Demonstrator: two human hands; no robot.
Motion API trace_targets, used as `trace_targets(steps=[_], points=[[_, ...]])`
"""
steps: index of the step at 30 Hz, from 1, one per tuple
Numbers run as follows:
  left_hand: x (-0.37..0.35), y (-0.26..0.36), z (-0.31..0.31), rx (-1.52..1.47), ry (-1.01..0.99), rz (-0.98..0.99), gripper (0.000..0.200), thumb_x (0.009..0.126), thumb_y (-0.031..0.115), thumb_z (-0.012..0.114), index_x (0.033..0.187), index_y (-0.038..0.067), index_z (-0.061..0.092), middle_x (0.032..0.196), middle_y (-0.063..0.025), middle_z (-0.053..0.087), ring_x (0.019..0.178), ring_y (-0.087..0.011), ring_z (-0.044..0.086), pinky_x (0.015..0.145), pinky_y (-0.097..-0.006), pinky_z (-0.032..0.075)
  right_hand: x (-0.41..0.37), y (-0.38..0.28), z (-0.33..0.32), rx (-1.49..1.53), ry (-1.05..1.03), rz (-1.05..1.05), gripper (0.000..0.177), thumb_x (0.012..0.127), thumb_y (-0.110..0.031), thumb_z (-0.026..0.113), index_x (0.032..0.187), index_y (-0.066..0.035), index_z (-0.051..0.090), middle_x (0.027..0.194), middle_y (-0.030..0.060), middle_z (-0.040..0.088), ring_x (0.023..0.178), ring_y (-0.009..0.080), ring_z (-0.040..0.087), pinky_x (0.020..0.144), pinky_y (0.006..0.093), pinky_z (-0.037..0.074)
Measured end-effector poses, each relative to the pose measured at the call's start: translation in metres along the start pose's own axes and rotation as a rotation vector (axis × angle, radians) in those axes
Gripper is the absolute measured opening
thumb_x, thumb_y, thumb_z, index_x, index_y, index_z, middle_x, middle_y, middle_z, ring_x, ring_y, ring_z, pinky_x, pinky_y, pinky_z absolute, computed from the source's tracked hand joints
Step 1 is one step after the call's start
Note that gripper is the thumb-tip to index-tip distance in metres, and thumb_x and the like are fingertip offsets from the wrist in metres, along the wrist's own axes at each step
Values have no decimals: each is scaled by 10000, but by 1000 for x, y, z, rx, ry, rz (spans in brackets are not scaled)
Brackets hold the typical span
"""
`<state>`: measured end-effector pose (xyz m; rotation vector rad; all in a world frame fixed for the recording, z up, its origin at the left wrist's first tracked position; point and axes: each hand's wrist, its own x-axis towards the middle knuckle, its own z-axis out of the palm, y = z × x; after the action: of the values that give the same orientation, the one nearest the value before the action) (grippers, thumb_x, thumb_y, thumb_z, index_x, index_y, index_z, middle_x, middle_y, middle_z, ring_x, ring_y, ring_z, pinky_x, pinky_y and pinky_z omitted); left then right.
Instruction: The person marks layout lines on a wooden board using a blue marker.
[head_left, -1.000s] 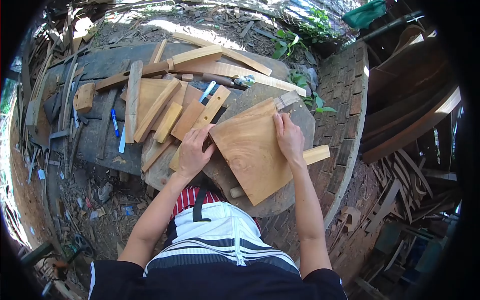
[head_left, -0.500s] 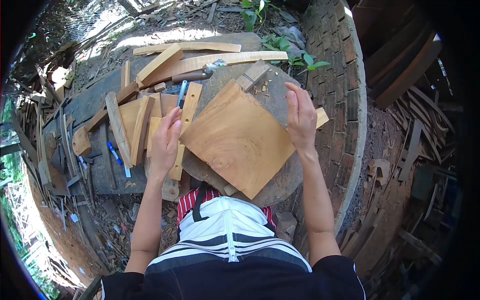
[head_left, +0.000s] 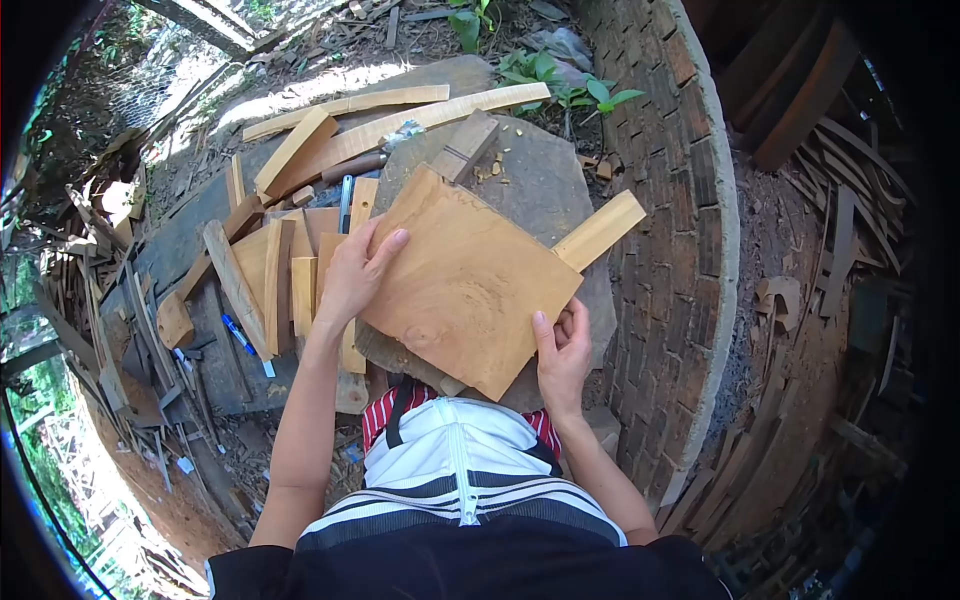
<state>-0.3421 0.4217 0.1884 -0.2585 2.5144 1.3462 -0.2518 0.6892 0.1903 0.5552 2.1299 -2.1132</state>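
Note:
A square wooden board (head_left: 470,285) lies tilted like a diamond over a round wooden work surface (head_left: 560,170). My left hand (head_left: 355,270) grips its left edge, thumb on top and fingers partly hidden. At the lower right edge, my right hand (head_left: 563,355) holds the board with the thumb near its face and the fingers curled. A light wood strip (head_left: 605,228) sticks out from beyond the board's right side. Touching the top corner is a small wood block (head_left: 465,147) with dark lines across it.
Wood pieces (head_left: 238,285), a blue pen (head_left: 238,333) and a teal-handled tool (head_left: 346,203) lie on the left. Long curved strips (head_left: 430,115) rest at the back. A brick wall (head_left: 690,230) rises on the right, and plants (head_left: 545,75) grow behind.
Both hands have closed on the board; they were raised and apart from it before. My right hand has come down toward the lower right edge. The camera view has shifted slightly.

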Motion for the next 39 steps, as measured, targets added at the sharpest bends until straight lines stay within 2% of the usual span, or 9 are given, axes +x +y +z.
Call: trace_targets(steps=[12, 19, 21, 28, 30, 32, 34, 35, 39], points=[[-1, 1, 0, 93, 43, 0, 573, 934, 514, 564, 1242, 33, 605, 1134, -190, 665, 1050, -338, 639, 896, -403, 483, 0, 1, 2, 52, -10, 0, 457, 979, -129, 586, 1335, 52, 363, 1220, 176, 553, 1114, 193, 588, 902, 304, 513], [-2, 5, 1, 146, 70, 30, 604, 929, 536, 561, 1242, 21, 594, 1119, -199, 668, 1054, -348, 636, 887, -424, 487, 4, 7, -2, 133, -33, 0, 464, 974, -155, 605, 1317, 40, 361, 1207, 165, 574, 1101, 179, 586, 893, 300, 517], [-2, 5, 1, 151, 75, 33, 604, 928, 539, 559, 1244, 26, 593, 1117, -199, 669, 1056, -348, 636, 886, -428, 487, 4, 0, -5, 244, -57, 146, 450, 965, -153, 617, 1303, 22, 375, 1185, 157, 591, 1091, 170, 590, 880, 298, 522], [-7, 9, 4, 179, 175, 110, 598, 910, 527, 595, 1285, 62, 569, 1167, -176, 648, 1071, -333, 629, 889, -427, 495, 7, -3, -13, 191, -132, 151, 495, 948, -141, 636, 1338, 0, 365, 1161, 123, 575, 1024, 160, 601, 839, 293, 530], [-7, 7, 7, 219, 234, 137, 580, 908, 495, 612, 1305, 76, 556, 1175, -159, 636, 1073, -325, 620, 892, -424, 495, 0, -4, -10, 7, 3, 0, 594, 926, -142, 664, 1399, -11, 330, 1177, 102, 496, 948, 143, 577, 790, 277, 523], [-7, 5, 9, 259, 292, 162, 567, 906, 464, 629, 1324, 90, 542, 1184, -142, 624, 1075, -318, 611, 895, -421, 495, -9, -10, -7, -213, 127, -87, 681, 894, -124, 687, 1451, -37, 305, 1198, 109, 417, 987, 180, 528, 827, 323, 493], [-8, 7, 10, 463, 417, 375, 553, 900, 384, 652, 1345, 85, 517, 1173, -124, 607, 1069, -316, 591, 896, -423, 491, -9, -13, -6, -636, 189, -443, 669, 878, -105, 679, 1449, -48, 335, 1243, 133, 379, 1091, 248, 473, 906, 386, 445], [-9, 8, 11, 461, 429, 367, 553, 900, 384, 652, 1345, 85, 517, 1173, -124, 607, 1069, -316, 591, 896, -423, 491, -8, -18, -4, -697, 147, -520, 633, 875, -81, 656, 1439, -52, 371, 1232, 155, 405, 1158, 313, 433, 975, 443, 394], [-14, 19, 25, 490, 438, 411, 527, 904, 304, 644, 1332, 31, 504, 1182, -136, 601, 1068, -319, 586, 894, -414, 494, 12, -38, 13, -892, -33, -735, 566, 894, -104, 633, 1412, -39, 412, 1297, 182, 415, 1240, 346, 414, 1026, 462, 373]])
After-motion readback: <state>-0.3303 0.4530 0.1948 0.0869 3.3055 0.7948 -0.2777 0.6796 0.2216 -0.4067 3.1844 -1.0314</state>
